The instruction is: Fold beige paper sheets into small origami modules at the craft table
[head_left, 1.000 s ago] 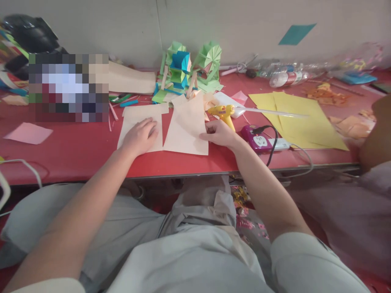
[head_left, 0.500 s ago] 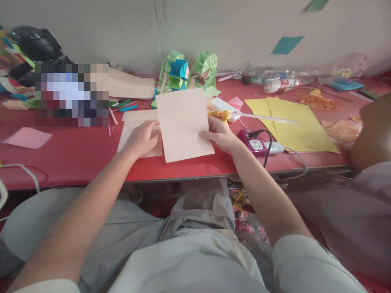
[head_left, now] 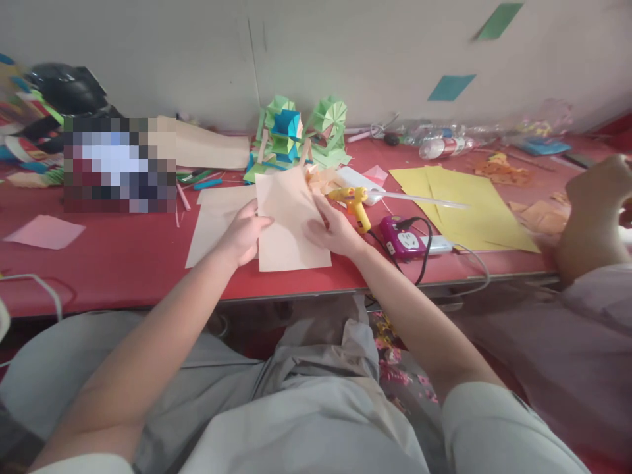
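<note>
A pale peach sheet of paper (head_left: 289, 224) is held up over the front of the red table (head_left: 123, 263), its right side bending. My left hand (head_left: 245, 232) is closed on its left edge, thumb on the front face. At the right edge my right hand (head_left: 336, 227) grips the same sheet, thumb across the front and fingers behind. More pale paper (head_left: 212, 224) lies flat under and beside my left hand. Just right of my right hand rests a yellow glue gun (head_left: 353, 201) with a long clear glue stick in its back.
Folded green and blue paper shapes (head_left: 330, 118) stand by the wall. A purple power socket (head_left: 405, 237) with cables sits right of my arm, near yellow sheets (head_left: 469, 210). Plastic bottles (head_left: 444, 146) lie behind. Another person's arm (head_left: 592, 210) is at the far right.
The sheet's right side has gone from nearly flat to bent, and my right hand has moved slightly left. My left thumb now lies over the front of the sheet.
</note>
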Demonstrator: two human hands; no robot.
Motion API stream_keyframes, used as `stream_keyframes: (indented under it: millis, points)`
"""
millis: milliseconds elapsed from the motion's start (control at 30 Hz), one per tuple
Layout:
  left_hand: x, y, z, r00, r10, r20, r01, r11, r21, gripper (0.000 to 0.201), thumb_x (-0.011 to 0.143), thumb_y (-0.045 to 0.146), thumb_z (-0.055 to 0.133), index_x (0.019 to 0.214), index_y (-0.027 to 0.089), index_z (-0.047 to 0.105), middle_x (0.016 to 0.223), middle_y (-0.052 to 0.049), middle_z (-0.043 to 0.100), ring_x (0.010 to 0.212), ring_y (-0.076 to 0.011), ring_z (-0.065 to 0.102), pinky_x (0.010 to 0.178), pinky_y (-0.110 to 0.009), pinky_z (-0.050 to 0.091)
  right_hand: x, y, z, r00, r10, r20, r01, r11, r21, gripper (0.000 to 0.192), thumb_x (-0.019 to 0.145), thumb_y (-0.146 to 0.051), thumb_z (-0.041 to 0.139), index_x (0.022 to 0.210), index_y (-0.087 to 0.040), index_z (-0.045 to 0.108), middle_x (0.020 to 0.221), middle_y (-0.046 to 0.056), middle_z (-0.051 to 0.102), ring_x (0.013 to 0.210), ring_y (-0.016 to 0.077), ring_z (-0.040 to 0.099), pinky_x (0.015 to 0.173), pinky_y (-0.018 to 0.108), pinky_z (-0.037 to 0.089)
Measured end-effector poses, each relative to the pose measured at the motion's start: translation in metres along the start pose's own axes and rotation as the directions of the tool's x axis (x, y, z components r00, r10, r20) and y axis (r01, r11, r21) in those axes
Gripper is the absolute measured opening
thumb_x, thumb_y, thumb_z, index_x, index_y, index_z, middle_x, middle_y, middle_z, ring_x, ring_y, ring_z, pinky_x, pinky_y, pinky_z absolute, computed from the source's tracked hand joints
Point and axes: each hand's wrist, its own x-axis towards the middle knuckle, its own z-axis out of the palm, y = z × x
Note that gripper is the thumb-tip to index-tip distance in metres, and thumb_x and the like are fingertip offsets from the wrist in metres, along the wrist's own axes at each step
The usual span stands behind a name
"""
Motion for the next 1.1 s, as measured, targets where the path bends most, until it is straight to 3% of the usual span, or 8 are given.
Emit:
stream_keyframes:
  millis: [167,433,533,633,767,900,1000,1100]
  points:
    - [0.001,0.005,0.002,0.993,-0.058,0.100,0.069,0.992,-0.106,0.039,0.083,0.051,0.068,0.106,0.020,0.066,0.103,-0.013,0.076,0.113,-0.0406,0.067,0.092,-0.054,0.057,-0.002,-0.009,0.006,0.967,-0.208,0.145,0.224,0.969,-0.105,0.056,0.097,-0.042,0.052,0.150,-0.025,0.048,0.162,0.011,0.037,0.148,0.0306,0.039,0.121,0.050,0.033]
    - [0.011,-0.008,-0.005,0.974,-0.002,-0.228,-0.012,0.998,-0.060,0.030,0.069,0.013,0.074,0.095,0.018,0.059,0.087,-0.009,0.072,0.092,-0.0324,0.074,0.089,-0.052,0.057,-0.002,-0.018,0.013,0.935,-0.225,0.274,0.301,0.913,-0.275,0.101,0.072,-0.070,0.074,0.157,-0.030,0.036,0.168,0.009,0.021,0.155,0.0394,0.017,0.124,0.060,0.017]
    - [0.015,-0.009,-0.005,0.965,0.000,-0.263,-0.034,0.992,-0.123,0.022,0.071,0.010,0.066,0.092,0.017,0.060,0.088,-0.010,0.072,0.092,-0.0317,0.073,0.089,-0.050,0.057,-0.002,-0.018,0.015,0.944,-0.216,0.248,0.288,0.905,-0.312,0.081,0.083,-0.054,0.070,0.155,-0.031,0.040,0.165,0.007,0.031,0.154,0.0371,0.022,0.125,0.061,0.012]
    - [0.015,-0.004,-0.004,0.984,-0.019,-0.178,-0.020,0.977,-0.212,0.016,0.076,0.015,0.064,0.092,0.015,0.063,0.097,-0.013,0.074,0.103,-0.0316,0.071,0.094,-0.046,0.057,-0.001,-0.015,0.015,0.965,-0.218,0.147,0.250,0.936,-0.249,0.053,0.093,-0.029,0.053,0.146,-0.029,0.052,0.154,0.007,0.049,0.148,0.0305,0.038,0.124,0.057,0.022]
    - [0.007,0.007,-0.005,1.000,0.004,0.015,-0.001,0.977,-0.215,0.030,0.084,0.045,0.069,0.100,0.019,0.066,0.109,-0.013,0.073,0.119,-0.0341,0.064,0.095,-0.046,0.057,0.000,-0.009,0.011,0.994,-0.050,-0.094,0.049,0.999,-0.018,0.035,0.096,-0.032,0.045,0.120,-0.021,0.067,0.121,0.010,0.070,0.121,0.0302,0.062,0.105,0.048,0.049]
    - [0.001,0.012,-0.007,0.990,0.014,0.141,0.003,0.993,-0.118,0.054,0.077,0.065,0.072,0.109,0.022,0.066,0.112,-0.013,0.073,0.125,-0.0362,0.061,0.094,-0.047,0.058,0.002,-0.005,0.008,0.934,0.270,-0.236,-0.221,0.952,0.212,0.038,0.090,-0.054,0.055,0.101,-0.019,0.064,0.096,0.010,0.069,0.095,0.0291,0.066,0.080,0.042,0.057]
    - [0.001,0.008,-0.006,0.985,0.034,0.168,-0.017,0.994,-0.105,0.055,0.070,0.057,0.083,0.108,0.021,0.066,0.111,-0.013,0.073,0.123,-0.0370,0.062,0.093,-0.048,0.058,0.004,-0.002,0.010,0.912,0.355,-0.206,-0.282,0.906,0.316,0.048,0.084,-0.061,0.060,0.107,-0.019,0.061,0.098,0.010,0.069,0.095,0.0282,0.065,0.076,0.039,0.057]
    - [0.003,0.002,-0.002,0.995,0.087,0.040,-0.082,0.991,-0.105,0.050,0.061,0.030,0.091,0.104,0.021,0.067,0.108,-0.010,0.074,0.117,-0.0353,0.065,0.092,-0.048,0.059,0.006,-0.001,0.012,0.908,0.362,-0.210,-0.274,0.894,0.354,0.050,0.080,-0.061,0.064,0.107,-0.019,0.061,0.102,0.010,0.070,0.098,0.0283,0.066,0.079,0.040,0.057]
